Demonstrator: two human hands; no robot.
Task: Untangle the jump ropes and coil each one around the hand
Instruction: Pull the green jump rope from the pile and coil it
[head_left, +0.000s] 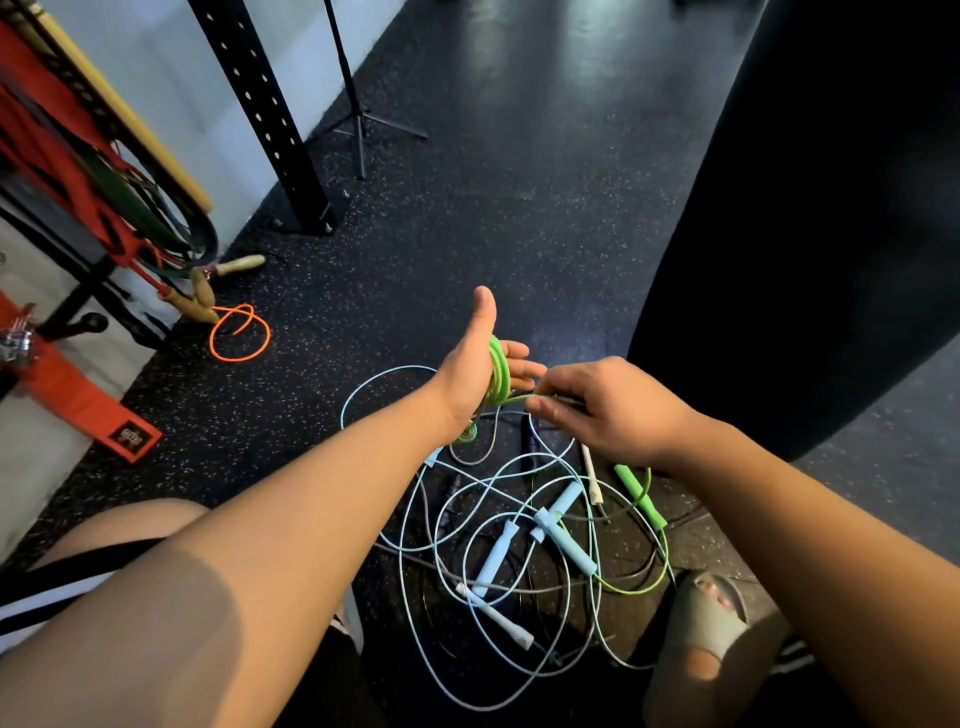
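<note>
Several loops of the green jump rope (497, 371) are wound around my left hand (475, 364), which is held out flat with straight fingers and the thumb up. My right hand (602, 405) pinches the free green strand just right of the coil. The strand runs down to a green handle (641, 496) lying on the floor. Below my hands lies a tangle of light blue ropes (415, 571) with pale blue handles (563, 538), a white-handled rope (498, 618) and dark ropes.
An orange rope (240, 332) with wooden handles lies at the left by a red and black rack (62, 171). A black perforated post (280, 130) and a tripod stand (361, 119) rise behind. A large black bag (810, 218) hangs at the right. My sandalled foot (706, 623) is beside the tangle.
</note>
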